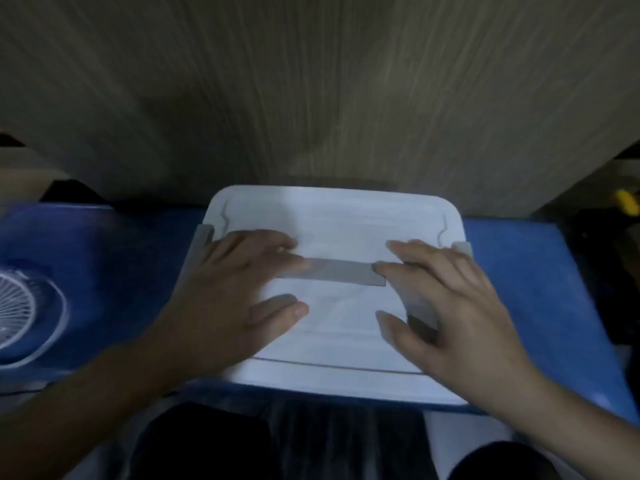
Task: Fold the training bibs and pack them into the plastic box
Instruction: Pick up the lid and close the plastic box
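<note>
A white plastic box (332, 216) with its lid on lies on a blue surface in front of me. A grey handle strip (341, 271) runs across the lid's middle, and grey side latches show at the left (202, 239) and right (463, 247) edges. My left hand (232, 292) lies flat on the lid's left half, fingers straight, fingertips over the left end of the strip. My right hand (446, 299) lies flat on the right half, fingers spread, touching the strip's right end. No bibs are visible; the box's inside is hidden by the lid.
The blue surface (519, 271) extends left and right of the box. A white round wire fan (24, 310) sits at the left. A wooden panel (311, 98) rises right behind the box. A yellow object (627, 201) shows at the far right. My dark-clothed knees are below.
</note>
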